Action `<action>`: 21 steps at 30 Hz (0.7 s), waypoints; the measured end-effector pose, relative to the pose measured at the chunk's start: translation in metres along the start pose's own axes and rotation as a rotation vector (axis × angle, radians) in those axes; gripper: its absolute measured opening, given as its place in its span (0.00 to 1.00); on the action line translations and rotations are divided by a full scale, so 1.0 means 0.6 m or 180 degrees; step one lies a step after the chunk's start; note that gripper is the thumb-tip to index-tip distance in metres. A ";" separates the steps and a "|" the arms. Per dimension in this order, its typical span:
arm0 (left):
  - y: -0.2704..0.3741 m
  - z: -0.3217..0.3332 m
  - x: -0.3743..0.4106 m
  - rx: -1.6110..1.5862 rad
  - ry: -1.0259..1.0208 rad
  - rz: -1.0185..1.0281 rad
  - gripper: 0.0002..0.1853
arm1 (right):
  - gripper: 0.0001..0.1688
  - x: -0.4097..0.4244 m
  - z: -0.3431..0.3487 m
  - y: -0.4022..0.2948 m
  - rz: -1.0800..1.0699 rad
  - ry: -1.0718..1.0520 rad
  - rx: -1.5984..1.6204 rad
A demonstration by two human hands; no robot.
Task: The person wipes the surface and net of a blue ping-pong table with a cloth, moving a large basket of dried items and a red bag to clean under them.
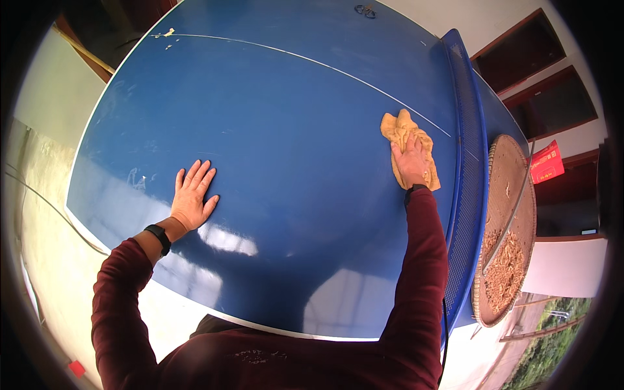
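Note:
A blue table-tennis table (292,146) with a white line and white edging spreads before me. My left hand (192,197) lies flat on its left part, fingers apart, holding nothing. Towards the right, my right hand (412,158) presses on a crumpled yellow cloth (402,124), palm down, with the fingers spread over it. The cloth lies on the tabletop just left of a blue mesh net barrier. Whitish smudges mark the table left of my left hand, and small pale bits (169,32) lie near its far left corner.
The blue net barrier (463,185) crosses the table at the right. Beyond it, a round woven tray (512,195) holds a heap of small brown dried pieces, with a thin strip across it. A small dark blue object (365,11) lies at the far edge. A red packet (547,163) is behind the tray.

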State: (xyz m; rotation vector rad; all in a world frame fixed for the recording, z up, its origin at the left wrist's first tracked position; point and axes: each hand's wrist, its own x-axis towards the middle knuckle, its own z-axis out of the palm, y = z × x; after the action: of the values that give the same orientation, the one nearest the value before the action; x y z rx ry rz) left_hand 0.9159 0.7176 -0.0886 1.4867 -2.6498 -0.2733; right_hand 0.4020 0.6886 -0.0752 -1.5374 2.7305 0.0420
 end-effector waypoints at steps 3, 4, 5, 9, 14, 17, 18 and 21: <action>-0.003 0.002 0.006 0.0045 -0.0067 -0.0079 0.30 | 0.44 -0.069 -0.002 -0.050 -0.0604 -0.0139 0.0064; -0.004 0.003 0.009 0.0062 -0.0053 -0.0063 0.30 | 0.45 -0.097 -0.005 -0.063 -0.0728 -0.0159 0.0070; -0.006 0.006 0.012 0.0060 -0.0024 -0.0061 0.30 | 0.45 -0.125 -0.006 -0.075 -0.0856 -0.0178 0.0083; -0.006 0.014 0.032 0.0059 0.0041 -0.0030 0.29 | 0.45 -0.250 0.014 -0.096 -0.1266 0.0084 0.0053; -0.005 0.027 0.050 0.0077 0.0050 -0.0123 0.29 | 0.46 -0.437 0.017 -0.103 -0.1528 -0.0043 0.0182; 0.005 0.023 0.062 0.0144 -0.0082 -0.0200 0.29 | 0.45 -0.541 0.017 -0.087 -0.1613 -0.0177 0.0152; 0.006 0.026 0.064 0.0163 -0.0040 -0.0186 0.29 | 0.45 -0.573 0.015 -0.080 -0.1614 -0.0254 0.0154; 0.002 0.030 0.069 0.0197 0.0008 -0.0158 0.29 | 0.46 -0.645 0.014 -0.053 -0.1570 -0.0323 0.0170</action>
State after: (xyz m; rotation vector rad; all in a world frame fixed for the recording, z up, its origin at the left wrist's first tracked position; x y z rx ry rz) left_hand 0.8901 0.6849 -0.1064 1.5714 -2.6453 -0.1946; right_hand 0.6298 1.0030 -0.0766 -2.0741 2.1864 0.0412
